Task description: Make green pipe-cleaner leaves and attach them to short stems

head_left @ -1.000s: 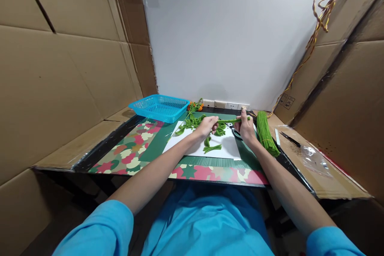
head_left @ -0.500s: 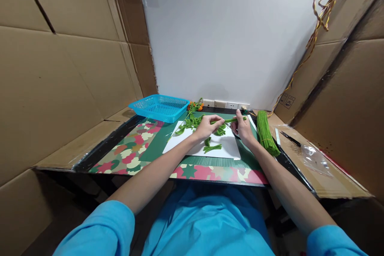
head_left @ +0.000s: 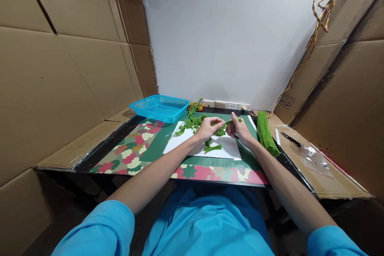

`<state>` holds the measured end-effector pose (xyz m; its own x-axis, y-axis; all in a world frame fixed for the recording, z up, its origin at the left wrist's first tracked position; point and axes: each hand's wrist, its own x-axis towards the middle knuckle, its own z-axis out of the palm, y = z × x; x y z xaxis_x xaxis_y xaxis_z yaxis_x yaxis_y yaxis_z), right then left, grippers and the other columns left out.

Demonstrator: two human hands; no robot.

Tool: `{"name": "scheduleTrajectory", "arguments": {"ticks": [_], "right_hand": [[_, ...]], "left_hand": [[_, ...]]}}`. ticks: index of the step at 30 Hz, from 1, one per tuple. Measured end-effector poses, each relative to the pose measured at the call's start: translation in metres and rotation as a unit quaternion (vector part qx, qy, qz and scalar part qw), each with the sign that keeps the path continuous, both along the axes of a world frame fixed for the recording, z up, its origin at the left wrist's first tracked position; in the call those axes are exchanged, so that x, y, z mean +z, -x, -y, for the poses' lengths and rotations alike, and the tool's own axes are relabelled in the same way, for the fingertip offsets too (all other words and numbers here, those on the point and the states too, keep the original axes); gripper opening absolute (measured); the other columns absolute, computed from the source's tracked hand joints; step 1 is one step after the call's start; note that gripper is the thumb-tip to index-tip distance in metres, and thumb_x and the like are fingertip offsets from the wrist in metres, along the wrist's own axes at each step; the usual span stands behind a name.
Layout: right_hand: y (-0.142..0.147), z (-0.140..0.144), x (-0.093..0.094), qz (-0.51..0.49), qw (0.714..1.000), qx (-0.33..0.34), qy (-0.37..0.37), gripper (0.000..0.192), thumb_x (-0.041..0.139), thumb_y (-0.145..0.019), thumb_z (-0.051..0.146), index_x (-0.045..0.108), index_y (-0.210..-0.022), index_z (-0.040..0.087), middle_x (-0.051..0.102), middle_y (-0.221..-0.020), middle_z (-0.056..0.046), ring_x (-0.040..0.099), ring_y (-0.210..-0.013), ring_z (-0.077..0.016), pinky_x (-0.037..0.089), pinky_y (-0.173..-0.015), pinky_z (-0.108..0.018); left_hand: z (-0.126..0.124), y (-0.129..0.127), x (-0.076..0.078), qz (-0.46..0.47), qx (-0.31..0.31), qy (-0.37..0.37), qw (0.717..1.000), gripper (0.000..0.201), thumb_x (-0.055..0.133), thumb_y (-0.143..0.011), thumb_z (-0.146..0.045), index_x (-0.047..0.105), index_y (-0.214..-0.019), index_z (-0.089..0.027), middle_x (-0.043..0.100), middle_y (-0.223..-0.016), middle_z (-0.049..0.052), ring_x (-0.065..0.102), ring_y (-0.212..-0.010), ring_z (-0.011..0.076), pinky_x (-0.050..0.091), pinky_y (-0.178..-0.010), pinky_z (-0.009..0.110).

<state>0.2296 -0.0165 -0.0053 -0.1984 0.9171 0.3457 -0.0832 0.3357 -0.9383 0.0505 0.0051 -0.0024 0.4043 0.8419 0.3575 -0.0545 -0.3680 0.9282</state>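
Note:
Between my two hands runs a short length of green pipe cleaners (head_left: 230, 121), held above a white sheet (head_left: 195, 150). My left hand (head_left: 208, 128) pinches its left end between thumb and fingertips. My right hand (head_left: 238, 129) is closed round the other end, thumb up on top. A dark, thin object (head_left: 237, 136) shows under the right hand; too little of it is visible to name. Curled green pipe cleaner pieces (head_left: 192, 122) lie behind the left hand. Nearer me, cut straight pieces (head_left: 213, 149) rest on the sheet.
A blue plastic basket (head_left: 163, 108) stands at the back left, beside orange flowers (head_left: 196, 106). Right of my hands lies a thick green pipe cleaner bundle (head_left: 266, 134). Further right are a black pen-like tool (head_left: 291, 139) and a clear plastic bag (head_left: 315, 160). Cardboard walls flank the table.
My right hand has moved slightly left and down, closer to my left hand. Less of the pipe cleaners shows beyond the right thumb. The left hand has hardly moved.

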Motion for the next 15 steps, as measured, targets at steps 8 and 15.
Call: {"name": "scheduleTrajectory", "arguments": {"ticks": [8,15], "right_hand": [[0.001,-0.001,-0.002,0.003,1.0,-0.008,-0.003,0.079,0.055,-0.088,0.088,0.056,-0.05,0.018,0.055,-0.046,-0.002,0.046,-0.036,-0.0088,0.03,-0.035,-0.022],[0.0,-0.002,-0.002,-0.028,0.999,-0.019,-0.006,0.078,0.057,-0.088,0.087,0.053,-0.049,0.019,0.05,-0.045,-0.001,0.044,-0.036,-0.0087,0.029,-0.036,-0.023]], "left_hand": [[0.003,0.001,0.004,-0.002,0.011,0.023,1.0,0.046,0.087,-0.074,-0.055,0.078,-0.085,-0.011,0.064,-0.065,0.001,0.039,-0.046,0.0054,0.029,-0.047,0.023],[0.012,0.002,0.01,0.026,0.023,0.089,0.995,0.042,0.092,-0.072,-0.046,0.08,-0.091,-0.011,0.061,-0.063,-0.001,0.042,-0.046,0.0057,0.028,-0.044,0.023]]}}
